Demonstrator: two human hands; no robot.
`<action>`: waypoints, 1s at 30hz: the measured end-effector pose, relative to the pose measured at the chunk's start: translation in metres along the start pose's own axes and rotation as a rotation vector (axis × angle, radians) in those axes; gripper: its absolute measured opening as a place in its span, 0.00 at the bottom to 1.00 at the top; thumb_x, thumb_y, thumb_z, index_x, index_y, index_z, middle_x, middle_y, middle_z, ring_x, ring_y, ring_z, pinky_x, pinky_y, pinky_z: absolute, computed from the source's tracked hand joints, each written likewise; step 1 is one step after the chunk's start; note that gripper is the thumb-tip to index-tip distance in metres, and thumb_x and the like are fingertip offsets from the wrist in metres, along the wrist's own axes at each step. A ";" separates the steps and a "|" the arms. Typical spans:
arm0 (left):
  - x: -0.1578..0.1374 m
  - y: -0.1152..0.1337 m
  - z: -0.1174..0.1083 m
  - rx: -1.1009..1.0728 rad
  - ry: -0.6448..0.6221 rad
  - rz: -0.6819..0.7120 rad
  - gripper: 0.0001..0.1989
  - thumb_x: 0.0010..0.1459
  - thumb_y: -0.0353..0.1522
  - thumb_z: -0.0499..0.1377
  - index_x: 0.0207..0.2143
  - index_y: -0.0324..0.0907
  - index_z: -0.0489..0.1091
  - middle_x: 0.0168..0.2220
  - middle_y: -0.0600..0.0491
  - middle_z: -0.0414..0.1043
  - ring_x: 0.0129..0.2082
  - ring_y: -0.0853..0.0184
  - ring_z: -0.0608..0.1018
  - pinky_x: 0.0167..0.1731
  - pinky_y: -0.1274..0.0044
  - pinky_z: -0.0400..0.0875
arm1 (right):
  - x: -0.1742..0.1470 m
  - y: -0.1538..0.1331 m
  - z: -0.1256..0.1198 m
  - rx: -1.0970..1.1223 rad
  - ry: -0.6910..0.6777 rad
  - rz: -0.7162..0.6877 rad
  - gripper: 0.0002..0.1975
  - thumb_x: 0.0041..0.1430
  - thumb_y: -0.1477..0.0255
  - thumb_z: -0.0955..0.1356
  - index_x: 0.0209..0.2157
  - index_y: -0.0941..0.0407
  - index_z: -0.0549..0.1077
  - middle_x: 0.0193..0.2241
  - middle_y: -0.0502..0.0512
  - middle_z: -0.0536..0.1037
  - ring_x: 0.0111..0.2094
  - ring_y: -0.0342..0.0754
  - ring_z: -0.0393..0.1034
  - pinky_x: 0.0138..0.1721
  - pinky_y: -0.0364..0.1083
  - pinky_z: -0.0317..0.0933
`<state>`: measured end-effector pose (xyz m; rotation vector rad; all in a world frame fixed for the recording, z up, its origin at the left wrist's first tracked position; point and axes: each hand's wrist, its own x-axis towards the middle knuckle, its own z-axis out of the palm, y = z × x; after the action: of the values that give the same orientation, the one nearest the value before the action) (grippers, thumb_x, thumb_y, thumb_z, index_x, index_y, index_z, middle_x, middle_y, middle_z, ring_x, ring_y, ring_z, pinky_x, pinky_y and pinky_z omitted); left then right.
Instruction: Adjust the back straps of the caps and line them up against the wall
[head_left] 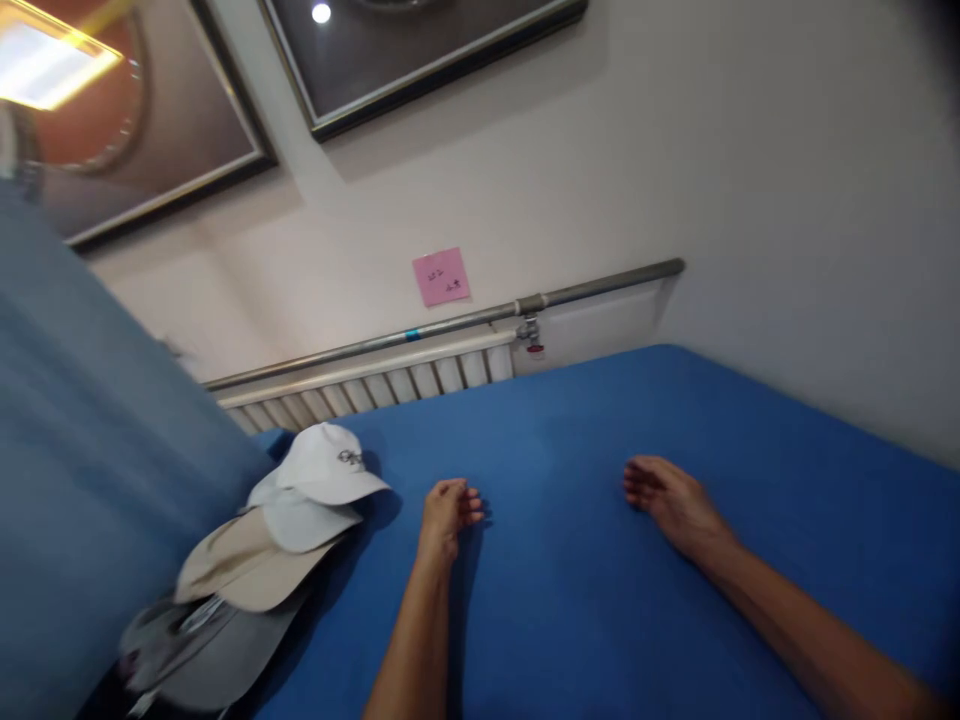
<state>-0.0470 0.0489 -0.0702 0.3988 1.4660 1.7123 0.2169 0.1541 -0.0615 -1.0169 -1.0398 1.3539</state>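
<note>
Though otherwise white, one curved-brimmed cap [324, 466] with dark lettering [350, 457].

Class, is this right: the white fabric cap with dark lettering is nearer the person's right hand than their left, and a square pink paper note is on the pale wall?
No: the head view shows the white fabric cap with dark lettering nearer the left hand than the right hand. The square pink paper note is on the pale wall.

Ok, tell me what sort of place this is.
An indoor room, possibly a treatment room, though I can't be sure: a blue bed or table stands by the wall, with a blue curtain beside it and a radiator behind.
</note>
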 end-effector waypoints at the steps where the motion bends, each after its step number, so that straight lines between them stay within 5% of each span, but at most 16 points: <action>1: 0.000 -0.007 0.006 0.011 -0.018 0.023 0.02 0.52 0.25 0.57 0.31 0.36 0.67 0.24 0.49 0.72 0.19 0.71 0.74 0.18 0.79 0.71 | -0.001 0.003 0.000 0.014 0.001 0.025 0.11 0.37 0.64 0.68 0.22 0.56 0.68 0.20 0.56 0.71 0.20 0.47 0.66 0.22 0.47 0.60; 3: 0.001 -0.018 0.012 0.028 -0.032 0.075 0.03 0.51 0.25 0.57 0.31 0.37 0.66 0.23 0.53 0.70 0.18 0.73 0.72 0.18 0.81 0.69 | -0.001 0.009 0.000 0.092 -0.016 0.096 0.12 0.36 0.63 0.69 0.23 0.56 0.68 0.21 0.53 0.70 0.21 0.45 0.65 0.22 0.45 0.59; 10: 0.008 -0.028 0.003 0.076 -0.099 0.153 0.12 0.44 0.32 0.62 0.33 0.37 0.68 0.25 0.52 0.71 0.20 0.71 0.72 0.17 0.79 0.69 | 0.013 0.024 0.012 -0.023 -0.079 0.016 0.09 0.45 0.65 0.66 0.23 0.56 0.67 0.21 0.50 0.69 0.20 0.41 0.62 0.22 0.42 0.57; 18: 0.028 -0.024 -0.011 0.110 -0.008 0.225 0.18 0.42 0.37 0.64 0.35 0.38 0.68 0.28 0.52 0.71 0.21 0.71 0.72 0.21 0.77 0.70 | 0.037 0.034 0.041 -0.194 -0.147 -0.027 0.05 0.51 0.70 0.63 0.24 0.56 0.67 0.20 0.47 0.70 0.15 0.37 0.58 0.18 0.39 0.53; 24: 0.026 -0.021 -0.013 0.255 0.010 0.263 0.19 0.46 0.43 0.62 0.37 0.40 0.68 0.22 0.58 0.66 0.15 0.75 0.64 0.16 0.81 0.59 | 0.039 0.037 0.041 -0.246 -0.189 -0.018 0.03 0.52 0.74 0.63 0.28 0.55 0.68 0.18 0.45 0.68 0.14 0.36 0.57 0.17 0.38 0.52; 30: 0.020 -0.019 -0.014 0.366 0.020 0.275 0.17 0.45 0.43 0.63 0.34 0.42 0.70 0.19 0.59 0.62 0.17 0.72 0.65 0.16 0.81 0.58 | 0.024 0.032 0.033 -0.261 -0.227 -0.011 0.02 0.51 0.74 0.64 0.27 0.55 0.68 0.17 0.44 0.67 0.14 0.37 0.58 0.18 0.38 0.53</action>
<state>-0.0618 0.0540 -0.0972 0.8124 1.8106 1.6540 0.1758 0.1763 -0.0844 -1.0615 -1.4187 1.3714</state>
